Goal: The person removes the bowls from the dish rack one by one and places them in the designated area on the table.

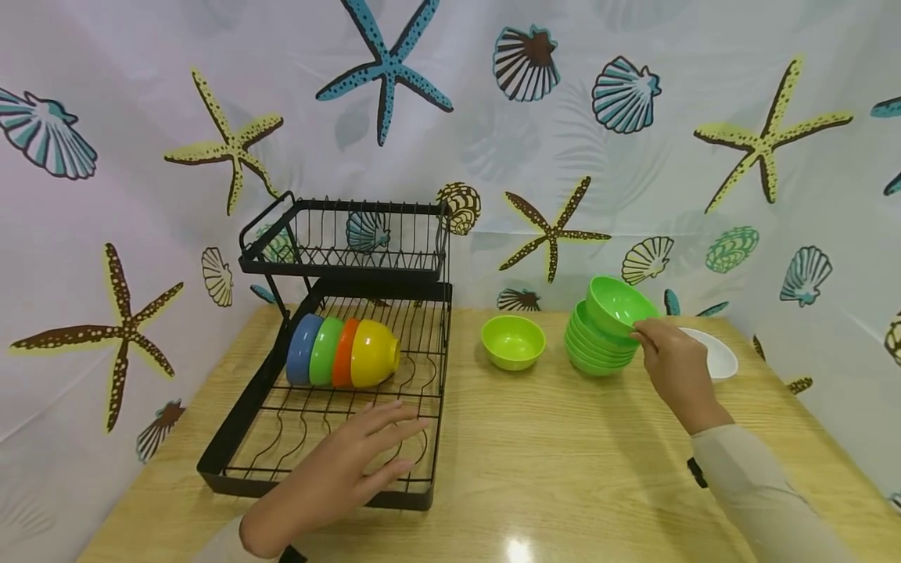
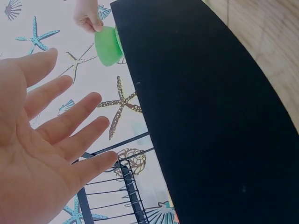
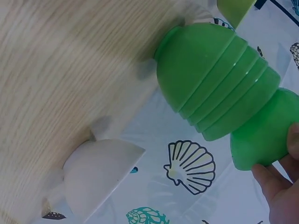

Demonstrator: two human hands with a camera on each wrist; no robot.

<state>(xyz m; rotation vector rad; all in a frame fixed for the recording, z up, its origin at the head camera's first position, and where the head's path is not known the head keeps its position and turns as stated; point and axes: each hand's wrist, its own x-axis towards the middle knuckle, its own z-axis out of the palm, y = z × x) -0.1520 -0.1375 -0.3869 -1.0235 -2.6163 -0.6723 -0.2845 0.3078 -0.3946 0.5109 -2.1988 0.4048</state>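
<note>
My right hand (image 1: 672,367) pinches the rim of a green bowl (image 1: 619,301), with the thumb and fingers at its edge. This bowl is tilted at the top of a stack of green bowls (image 1: 594,356). In the right wrist view the held bowl (image 3: 257,137) leans at an angle to the nested stack (image 3: 210,74). My left hand (image 1: 345,469) hovers over the front of a black two-tier dish rack (image 1: 242,414), fingers spread and palm bare in the left wrist view.
Blue, green, orange and yellow bowls (image 1: 373,356) stand on edge in a row in the rack's lower tier. A lime-green bowl (image 1: 512,348) sits between rack and stack. Behind my right hand is a white bowl (image 1: 714,356). A patterned curtain (image 1: 479,141) backs the wooden table (image 1: 535,461).
</note>
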